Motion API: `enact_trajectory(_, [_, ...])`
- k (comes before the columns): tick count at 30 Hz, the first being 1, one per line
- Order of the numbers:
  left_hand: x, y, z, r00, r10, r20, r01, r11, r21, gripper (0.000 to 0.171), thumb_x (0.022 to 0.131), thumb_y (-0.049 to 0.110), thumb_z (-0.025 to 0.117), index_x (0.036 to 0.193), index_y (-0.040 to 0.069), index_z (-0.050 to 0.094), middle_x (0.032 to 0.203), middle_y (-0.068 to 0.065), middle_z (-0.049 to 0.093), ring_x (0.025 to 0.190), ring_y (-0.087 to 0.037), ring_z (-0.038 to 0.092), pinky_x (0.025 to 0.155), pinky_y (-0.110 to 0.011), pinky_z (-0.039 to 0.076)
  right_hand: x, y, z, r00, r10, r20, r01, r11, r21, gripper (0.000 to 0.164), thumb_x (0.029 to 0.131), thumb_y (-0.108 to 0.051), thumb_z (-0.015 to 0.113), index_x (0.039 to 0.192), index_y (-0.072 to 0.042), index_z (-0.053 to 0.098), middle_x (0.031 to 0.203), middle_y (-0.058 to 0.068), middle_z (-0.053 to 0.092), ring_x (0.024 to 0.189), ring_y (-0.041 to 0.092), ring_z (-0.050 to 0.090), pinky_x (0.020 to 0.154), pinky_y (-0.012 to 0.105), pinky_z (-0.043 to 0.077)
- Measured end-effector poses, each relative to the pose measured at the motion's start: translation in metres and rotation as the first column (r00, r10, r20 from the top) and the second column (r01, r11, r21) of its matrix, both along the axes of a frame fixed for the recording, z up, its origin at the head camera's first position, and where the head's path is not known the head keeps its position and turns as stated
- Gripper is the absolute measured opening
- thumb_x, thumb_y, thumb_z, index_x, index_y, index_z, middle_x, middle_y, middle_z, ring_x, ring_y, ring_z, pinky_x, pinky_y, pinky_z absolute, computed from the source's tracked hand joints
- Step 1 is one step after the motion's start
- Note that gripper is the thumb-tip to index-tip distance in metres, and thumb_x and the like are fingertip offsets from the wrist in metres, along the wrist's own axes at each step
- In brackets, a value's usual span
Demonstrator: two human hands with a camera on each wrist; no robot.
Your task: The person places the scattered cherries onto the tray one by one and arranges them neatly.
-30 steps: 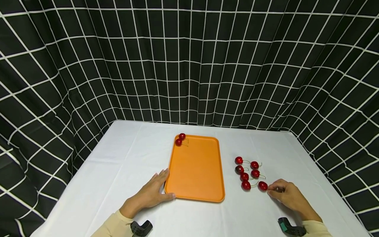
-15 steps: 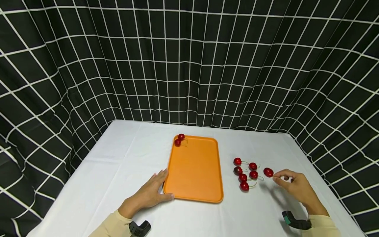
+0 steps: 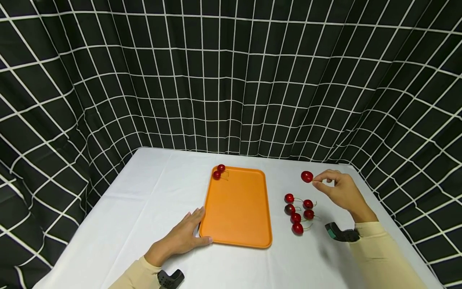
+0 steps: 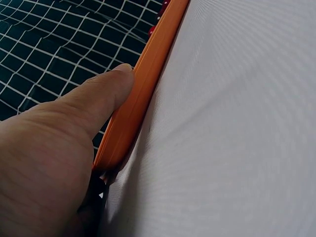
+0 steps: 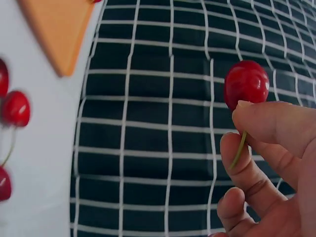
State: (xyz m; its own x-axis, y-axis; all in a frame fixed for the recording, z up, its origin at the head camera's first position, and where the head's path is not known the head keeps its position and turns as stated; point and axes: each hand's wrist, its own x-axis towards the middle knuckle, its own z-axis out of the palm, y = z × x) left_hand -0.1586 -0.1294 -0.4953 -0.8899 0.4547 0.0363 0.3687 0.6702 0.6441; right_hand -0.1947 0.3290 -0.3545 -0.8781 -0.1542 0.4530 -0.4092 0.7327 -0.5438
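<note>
Nearest me, the left hand [image 3: 180, 237] lies spread against the tray [image 3: 238, 212] at its near left corner, apparently steadying it. Off to the right, six loose cherries [image 3: 295, 218] lie on the bench [image 3: 133, 208]. Beyond them the right hand [image 3: 341, 192] pinches the held cherry [image 3: 307, 176] by its stem [image 5: 239, 150], up in the air. It looks like the carrying step; the next move, I'd judge, calls for swinging left and setting it gently near the two cherries [image 3: 217, 175] in the tray's far left corner. Their stems are hard to make out. The left wrist view shows the thumb [image 4: 106, 89] but no other fingers; the right cuts off tray and loose cherries.
</note>
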Motion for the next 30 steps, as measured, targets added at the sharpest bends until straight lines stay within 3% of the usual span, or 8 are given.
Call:
enact_trajectory(7, [0.0, 0.001, 0.0, 1.0, -0.005, -0.007, 0.005, 1.0, 0.003, 0.104, 0.08, 0.062, 0.068, 0.151, 0.0, 0.025, 0.157, -0.012, 0.021, 0.143, -0.025, 0.015, 0.117, -0.043, 0.006, -0.028, -0.033, 0.01, 0.997, 0.074, -0.018, -0.075, 0.997, -0.031, 0.005, 0.086, -0.008, 0.073, 0.084, -0.012, 0.075, 0.083, 0.002, 0.066, 0.086, 0.022, 0.045, 0.066, 0.035, 0.038])
enact_trajectory(19, [0.001, -0.001, 0.001, 0.999, -0.023, -0.029, 0.024, 0.999, 0.022, 0.103, 0.081, 0.06, 0.068, 0.149, -0.004, 0.026, 0.155, -0.015, 0.023, 0.143, -0.027, 0.017, 0.116, -0.044, 0.007, -0.059, -0.089, 0.002, 0.973, 0.225, -0.041, -0.229, 0.964, -0.137, 0.006, 0.084, -0.004, 0.074, 0.082, -0.01, 0.075, 0.079, 0.0, 0.065, 0.083, 0.028, 0.047, 0.071, 0.044, 0.038])
enact_trajectory(30, [0.003, 0.0, 0.003, 0.999, -0.024, -0.022, 0.024, 1.0, 0.016, 0.103, 0.081, 0.061, 0.067, 0.15, -0.004, 0.026, 0.156, -0.015, 0.022, 0.143, -0.028, 0.017, 0.116, -0.045, 0.007, -0.077, -0.131, -0.008, 0.966, 0.256, -0.031, -0.257, 0.96, -0.107, 0.006, 0.083, -0.005, 0.075, 0.08, -0.01, 0.075, 0.079, -0.004, 0.065, 0.084, 0.029, 0.051, 0.076, 0.041, 0.041])
